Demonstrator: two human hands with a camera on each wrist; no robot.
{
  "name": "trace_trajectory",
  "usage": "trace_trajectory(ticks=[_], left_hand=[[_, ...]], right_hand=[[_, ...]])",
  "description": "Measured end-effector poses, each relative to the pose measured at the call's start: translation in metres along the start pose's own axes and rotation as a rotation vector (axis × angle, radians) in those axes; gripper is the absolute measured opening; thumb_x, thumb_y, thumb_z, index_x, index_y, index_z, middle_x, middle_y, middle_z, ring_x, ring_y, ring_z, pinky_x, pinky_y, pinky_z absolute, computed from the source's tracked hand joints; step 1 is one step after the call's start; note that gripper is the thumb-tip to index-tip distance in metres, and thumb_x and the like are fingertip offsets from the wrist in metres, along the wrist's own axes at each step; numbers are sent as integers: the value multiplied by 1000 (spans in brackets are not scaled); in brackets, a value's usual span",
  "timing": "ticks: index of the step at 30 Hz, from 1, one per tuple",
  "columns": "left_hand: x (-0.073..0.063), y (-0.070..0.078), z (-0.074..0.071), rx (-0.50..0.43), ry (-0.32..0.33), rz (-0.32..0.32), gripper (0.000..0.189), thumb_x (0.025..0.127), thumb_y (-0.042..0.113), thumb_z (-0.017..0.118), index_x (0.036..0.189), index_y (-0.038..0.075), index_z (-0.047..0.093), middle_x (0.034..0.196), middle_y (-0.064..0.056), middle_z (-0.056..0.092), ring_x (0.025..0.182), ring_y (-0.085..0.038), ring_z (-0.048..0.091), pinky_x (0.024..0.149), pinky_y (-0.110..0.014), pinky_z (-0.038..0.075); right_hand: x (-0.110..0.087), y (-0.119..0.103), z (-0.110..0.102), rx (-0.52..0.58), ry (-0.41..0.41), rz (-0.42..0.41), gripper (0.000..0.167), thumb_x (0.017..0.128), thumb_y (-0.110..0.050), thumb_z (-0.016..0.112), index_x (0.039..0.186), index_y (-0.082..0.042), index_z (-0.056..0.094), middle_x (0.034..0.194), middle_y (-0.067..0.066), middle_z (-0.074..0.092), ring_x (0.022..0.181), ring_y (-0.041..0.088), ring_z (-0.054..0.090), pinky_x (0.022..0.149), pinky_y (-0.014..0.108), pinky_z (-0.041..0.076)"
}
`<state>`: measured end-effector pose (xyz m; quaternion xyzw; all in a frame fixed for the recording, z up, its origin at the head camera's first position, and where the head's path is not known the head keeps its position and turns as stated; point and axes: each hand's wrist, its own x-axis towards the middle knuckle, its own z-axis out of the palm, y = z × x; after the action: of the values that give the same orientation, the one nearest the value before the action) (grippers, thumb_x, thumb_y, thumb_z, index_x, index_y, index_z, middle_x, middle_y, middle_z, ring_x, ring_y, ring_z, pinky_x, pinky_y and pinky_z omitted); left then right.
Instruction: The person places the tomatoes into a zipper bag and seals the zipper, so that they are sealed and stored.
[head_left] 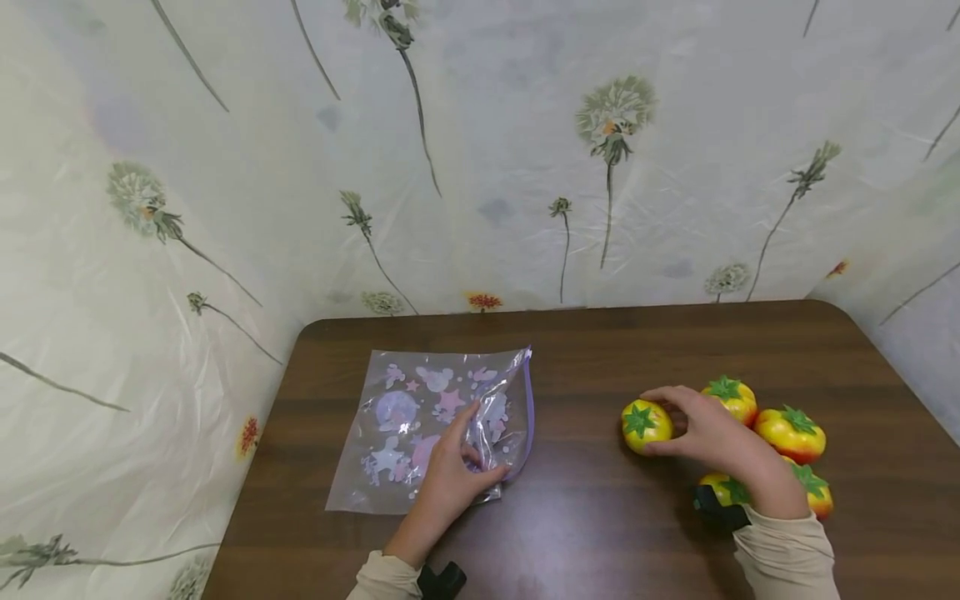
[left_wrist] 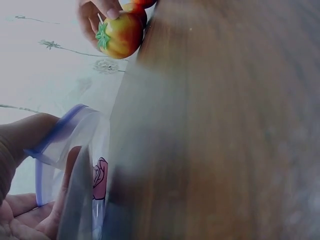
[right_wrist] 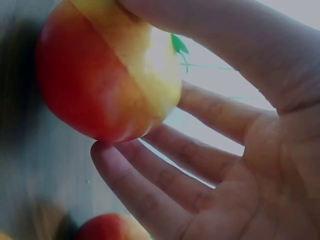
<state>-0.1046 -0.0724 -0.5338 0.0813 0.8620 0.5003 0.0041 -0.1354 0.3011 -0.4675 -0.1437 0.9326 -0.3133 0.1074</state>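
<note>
A yellow and red tomato (head_left: pixel 647 426) with a green leafy top is held between the thumb and fingers of my right hand (head_left: pixel 708 433), on the right half of the table. Close up in the right wrist view, the thumb presses one side of the tomato (right_wrist: pixel 110 75) and the fingertips touch the other. On the left lies a clear zip bag (head_left: pixel 397 467) printed with pink and lilac shapes. My left hand (head_left: pixel 450 475) holds the bag at its mouth, beside the purple zip edge (left_wrist: pixel 65 130). Thumb and forefinger stand apart there, and the mouth gapes.
More tomatoes (head_left: pixel 791 435) sit close together behind and under the right forearm. The dark wooden table (head_left: pixel 577 517) carries everything. Its far edge meets a pale sheet (head_left: pixel 495 167) with dandelion prints, which also covers the left side.
</note>
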Motion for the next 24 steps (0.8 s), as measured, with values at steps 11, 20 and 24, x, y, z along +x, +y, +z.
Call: trace_trajectory(ticks=[11,20,24], left_hand=[[0,1,1,-35,-4,14,98,74,19,93,157,11,41,78,-3,66,63,0,59,70,-21,55],[-3,5,3,-25,-16,39,99,75,17,93,158,11,40,111,-11,65,64,2,60,72,-21,56],[-4,6,4,-24,-12,40,99,75,17,93,158,12,40,139,-17,59,65,2,60,70,-19,55]], right_hand=[[16,-14,22,121,78,-70,71,81,-36,88,138,-6,58,135,18,64,122,40,65,95,46,61],[39,-43,55,197,256,-267,70,74,-16,94,135,-6,62,129,12,67,116,30,67,92,42,62],[51,-60,63,240,237,-283,70,74,-16,94,136,-7,63,128,11,65,117,29,66,94,43,61]])
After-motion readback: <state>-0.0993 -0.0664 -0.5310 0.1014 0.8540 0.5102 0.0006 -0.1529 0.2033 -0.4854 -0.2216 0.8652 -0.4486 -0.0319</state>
